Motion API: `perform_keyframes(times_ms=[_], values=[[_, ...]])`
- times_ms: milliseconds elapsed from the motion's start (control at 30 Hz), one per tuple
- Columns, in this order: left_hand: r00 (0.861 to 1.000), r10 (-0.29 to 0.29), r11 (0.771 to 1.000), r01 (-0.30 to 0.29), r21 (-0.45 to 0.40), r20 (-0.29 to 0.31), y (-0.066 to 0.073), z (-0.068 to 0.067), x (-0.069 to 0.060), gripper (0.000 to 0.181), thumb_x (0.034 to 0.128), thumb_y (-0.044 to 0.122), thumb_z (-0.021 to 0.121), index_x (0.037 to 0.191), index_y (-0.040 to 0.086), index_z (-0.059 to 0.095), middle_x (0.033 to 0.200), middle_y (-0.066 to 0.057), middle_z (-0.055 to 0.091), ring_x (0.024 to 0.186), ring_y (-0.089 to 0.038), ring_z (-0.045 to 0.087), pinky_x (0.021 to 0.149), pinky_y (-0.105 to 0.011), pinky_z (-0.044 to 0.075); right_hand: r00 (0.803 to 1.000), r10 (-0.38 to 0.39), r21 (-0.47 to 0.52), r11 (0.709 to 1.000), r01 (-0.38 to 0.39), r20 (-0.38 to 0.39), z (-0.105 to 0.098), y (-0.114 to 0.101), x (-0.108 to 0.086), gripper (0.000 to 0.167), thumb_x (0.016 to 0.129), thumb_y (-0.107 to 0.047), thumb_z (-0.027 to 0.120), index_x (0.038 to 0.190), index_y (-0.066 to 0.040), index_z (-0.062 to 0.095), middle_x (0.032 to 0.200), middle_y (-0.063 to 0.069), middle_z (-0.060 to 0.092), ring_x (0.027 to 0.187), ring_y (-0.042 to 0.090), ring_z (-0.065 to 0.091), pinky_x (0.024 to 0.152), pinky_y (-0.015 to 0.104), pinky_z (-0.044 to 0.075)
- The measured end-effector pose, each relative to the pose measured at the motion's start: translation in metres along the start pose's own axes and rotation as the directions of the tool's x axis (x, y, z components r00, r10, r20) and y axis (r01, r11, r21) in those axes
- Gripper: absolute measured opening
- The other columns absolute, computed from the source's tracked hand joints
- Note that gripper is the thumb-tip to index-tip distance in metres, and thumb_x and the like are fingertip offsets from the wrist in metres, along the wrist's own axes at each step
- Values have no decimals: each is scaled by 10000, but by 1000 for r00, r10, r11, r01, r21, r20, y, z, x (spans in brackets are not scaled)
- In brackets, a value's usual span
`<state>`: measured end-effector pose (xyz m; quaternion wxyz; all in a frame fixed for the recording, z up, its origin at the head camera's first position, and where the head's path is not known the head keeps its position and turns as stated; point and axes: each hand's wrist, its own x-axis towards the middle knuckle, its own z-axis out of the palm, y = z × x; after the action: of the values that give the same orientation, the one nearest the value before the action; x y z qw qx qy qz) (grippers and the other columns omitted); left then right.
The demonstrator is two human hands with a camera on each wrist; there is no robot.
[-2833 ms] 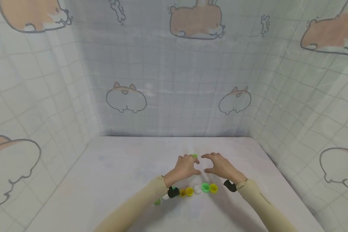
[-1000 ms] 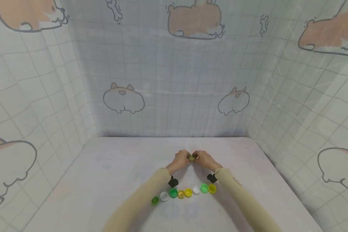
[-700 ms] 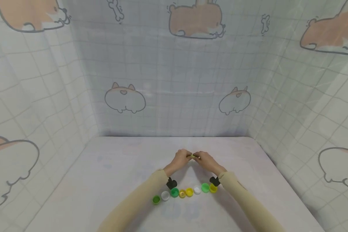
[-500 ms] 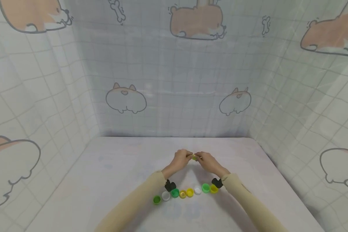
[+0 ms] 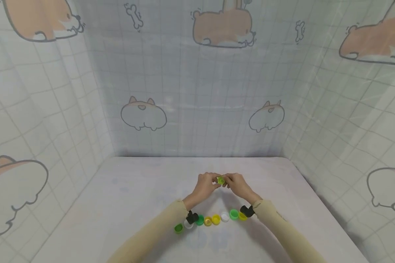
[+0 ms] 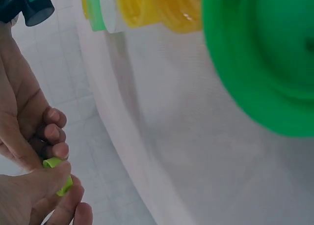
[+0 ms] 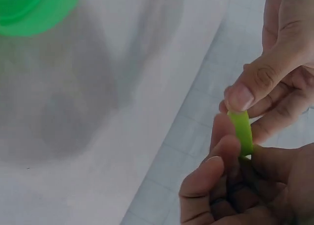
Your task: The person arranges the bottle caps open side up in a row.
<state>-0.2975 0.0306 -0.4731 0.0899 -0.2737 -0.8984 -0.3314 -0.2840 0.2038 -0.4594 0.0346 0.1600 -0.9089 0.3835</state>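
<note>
A small yellow-green bottle cap point(image 5: 221, 180) is held above the table between both hands, toward the far side. My left hand point(image 5: 204, 185) pinches it with thumb and fingers from the left. From the other side, my right hand point(image 5: 239, 185) also pinches it, its other fingers loosely curled. In the left wrist view the cap point(image 6: 58, 176) is partly covered by the left thumb. The right wrist view shows its green side wall point(image 7: 241, 132) between the fingertips of both hands.
A curved row of caps lies on the white table point(image 5: 135, 204) nearer me, from a green cap point(image 5: 179, 229) at left past a yellow cap point(image 5: 216, 219) to a light green cap point(image 5: 234, 214). Black wrist cameras hang over parts of the row. Patterned curtain walls stand around the table.
At first the hands were apart near the cap; then both came together and gripped it. Over the last half second the cap has been turned so more of its round face shows.
</note>
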Motion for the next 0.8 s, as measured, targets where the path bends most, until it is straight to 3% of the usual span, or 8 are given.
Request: perform_keyframes(times_ms=[200,367,500,633,800], values=[[1000,-10,996,10,92,-4,-1,-3,-5,301,816,292,774,1068,132,741,897,9,738,831,-147,581,794,-376,350,997,-74,-8,997,74,19,0,1,-9,238,958,-99,576,1179,-48,646,916,90,723,782,217,666,632,271,519],[1000,-18,991,16,136,19,-1,-7,-6,306,780,316,799,1015,127,755,945,-19,726,879,-188,594,833,-435,371,993,-97,-100,990,102,62,-1,-2,-12,288,874,-100,691,1161,-112,666,1040,14,709,844,125,631,734,292,523],[999,-24,989,17,147,49,0,-7,-9,311,767,307,808,1018,132,754,975,-12,720,910,-200,596,842,-442,380,993,-94,-138,985,102,66,-1,-4,-15,265,848,-151,738,1109,-127,700,1083,4,705,930,196,632,837,384,520],[998,-13,988,3,155,68,7,-7,-13,298,761,296,812,1011,144,757,970,1,714,914,-200,594,851,-465,391,995,-87,-196,976,96,50,-5,-6,-21,260,814,-193,776,1062,-135,722,1075,15,708,1019,298,612,883,444,497],[995,23,981,-41,191,96,23,-3,-18,303,762,334,808,1010,167,759,972,26,706,913,-178,591,838,-442,401,994,-96,-290,951,107,52,-18,-9,-35,242,766,-205,816,992,-164,738,1022,-22,702,1020,278,592,912,493,467]])
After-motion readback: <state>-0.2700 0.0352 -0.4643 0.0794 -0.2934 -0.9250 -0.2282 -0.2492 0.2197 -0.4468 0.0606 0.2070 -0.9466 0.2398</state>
